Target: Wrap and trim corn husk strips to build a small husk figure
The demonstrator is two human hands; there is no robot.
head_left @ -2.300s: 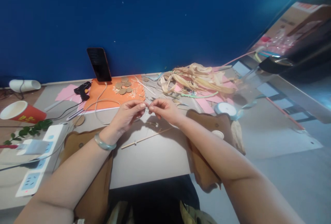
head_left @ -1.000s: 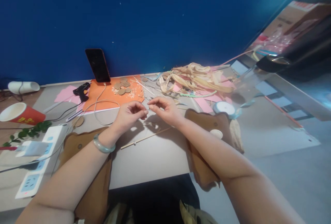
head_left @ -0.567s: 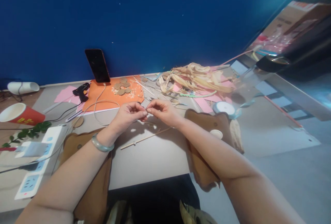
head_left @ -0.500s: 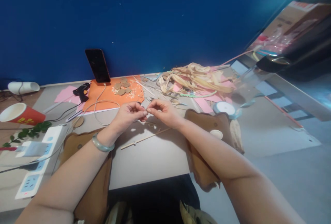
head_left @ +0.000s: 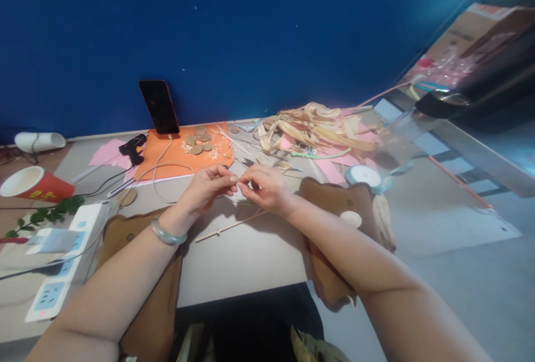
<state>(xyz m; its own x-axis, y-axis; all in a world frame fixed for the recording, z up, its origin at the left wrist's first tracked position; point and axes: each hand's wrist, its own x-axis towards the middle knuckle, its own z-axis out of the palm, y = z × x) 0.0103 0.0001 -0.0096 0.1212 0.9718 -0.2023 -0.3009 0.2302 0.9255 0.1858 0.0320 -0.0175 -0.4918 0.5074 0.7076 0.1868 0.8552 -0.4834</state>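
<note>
Pinching some tiny thing (head_left: 237, 182), prob light and fragile so ends only, left hand (head_left: 205, 188) at 9 o'clock, right hand (head_left: 271, 188) at 3.

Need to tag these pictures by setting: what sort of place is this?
Probably a craft workspace: the table holds a heap of pale strips, round discs on orange paper, and a white-and-blue spool.

Discs (head_left: 197, 150) lie on far-left paper (head_left: 175, 156), loose strips (head_left: 315, 128) heaped to their right. A stick (head_left: 209, 236) lies nearer, between two cushions (head_left: 326, 195) (power strip (head_left: 50, 295) left of both).
</note>
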